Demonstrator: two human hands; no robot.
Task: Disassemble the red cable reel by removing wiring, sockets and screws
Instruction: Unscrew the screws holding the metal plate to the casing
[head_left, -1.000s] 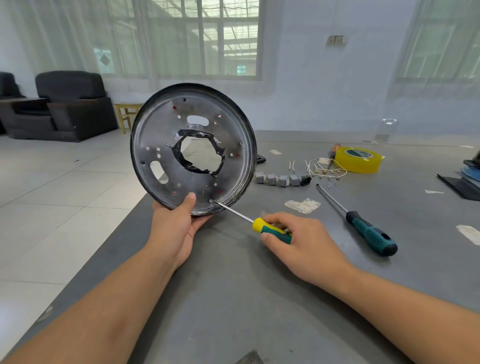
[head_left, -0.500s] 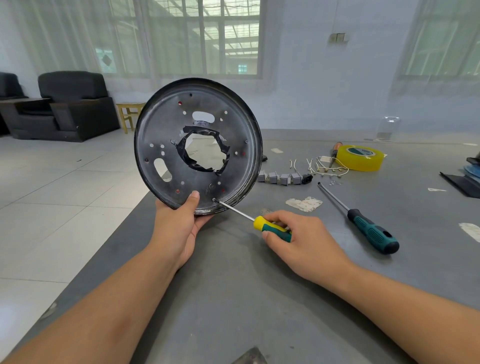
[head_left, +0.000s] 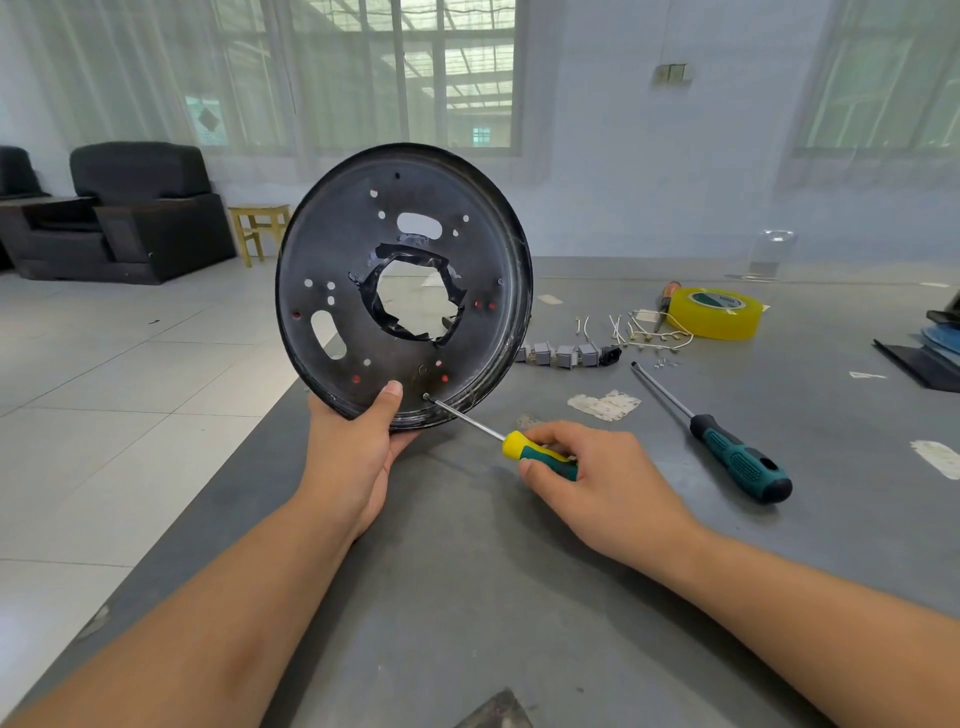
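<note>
A round dark metal reel side plate (head_left: 332, 249), with a torn centre hole and several small holes showing red behind, stands upright above the table's near-left edge. My left hand (head_left: 358, 447) grips its bottom rim, thumb on the face. My right hand (head_left: 597, 478) holds a small yellow-and-green screwdriver (head_left: 535, 454); its tip touches the plate near the lower rim, just right of my thumb. Removed grey sockets (head_left: 563, 356) lie in a row on the table behind the plate, with loose white wires (head_left: 644, 332) and tiny screws (head_left: 665, 362) beside them.
On the grey table (head_left: 467, 597), a larger teal-handled screwdriver (head_left: 727, 452) lies to the right. A yellow tape roll (head_left: 717, 313) and a red-handled tool (head_left: 667, 299) sit farther back. Dark items (head_left: 930, 353) are at the right edge. Paper scraps (head_left: 605, 404) lie about. Floor drops off on the left.
The plate has shifted slightly up and right and tilted a little. The screwdriver tip stays at the same spot near the lower rim; both hands keep their grips.
</note>
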